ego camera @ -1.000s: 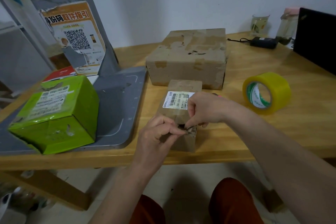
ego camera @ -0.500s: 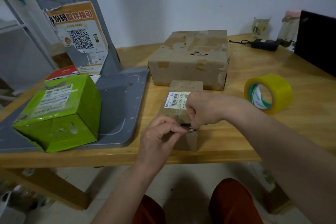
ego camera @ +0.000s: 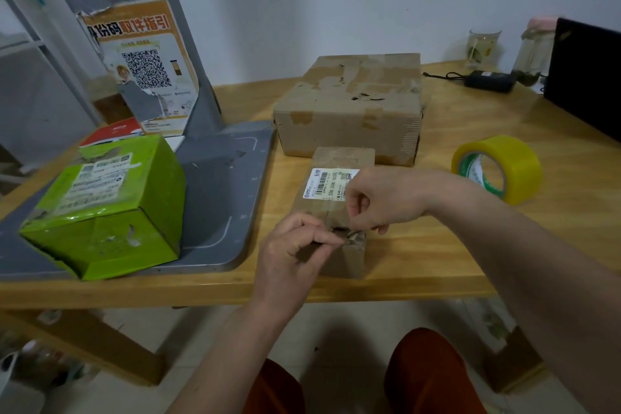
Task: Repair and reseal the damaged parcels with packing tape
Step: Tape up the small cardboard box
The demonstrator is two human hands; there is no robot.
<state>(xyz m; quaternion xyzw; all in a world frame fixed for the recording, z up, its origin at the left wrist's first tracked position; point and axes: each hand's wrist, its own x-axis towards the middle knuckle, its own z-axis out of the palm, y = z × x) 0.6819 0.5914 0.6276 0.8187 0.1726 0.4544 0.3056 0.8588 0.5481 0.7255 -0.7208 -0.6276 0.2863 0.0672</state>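
Brown small cardboard parcel (ego camera: pixel 339 212) sits at the near edge of the table (ego camera: pixel 437 252), white shipping label (ego camera: pixel 331 184) on top. Left hand (ego camera: pixel 292 252) and right hand (ego camera: pixel 379 198) both have grip pinched on torn tape at its near top edge. Yellow packing tape roll (ego camera: pixel 497 168) on edge to the right. Larger battered box (ego camera: pixel 349 107) just behind; green box (ego camera: pixel 104 208) left on grey scale platform (ego camera: pixel 221 185).
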